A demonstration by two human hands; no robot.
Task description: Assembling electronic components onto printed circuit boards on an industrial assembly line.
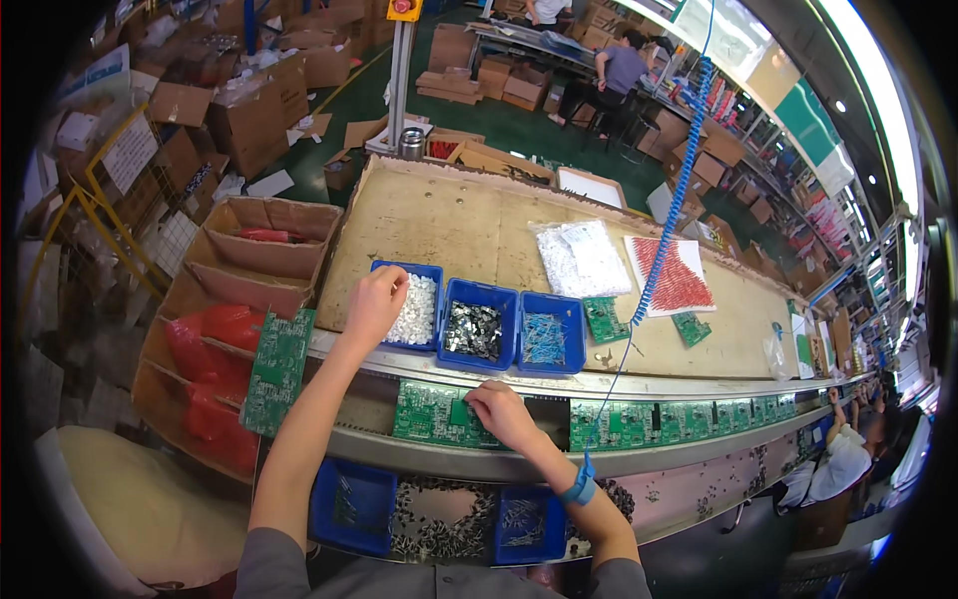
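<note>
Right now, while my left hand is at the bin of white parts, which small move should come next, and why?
Perhaps pinch one of the white parts in the blue bin with the left hand: its fingers are beside them, while the right hand is at the green circuit board. I cannot tell whether the left one holds a part.

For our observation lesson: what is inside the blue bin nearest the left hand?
Small white pieces show inside the blue bin. The left hand hides part of its left side; the floor beneath the pieces cannot be seen.
</note>
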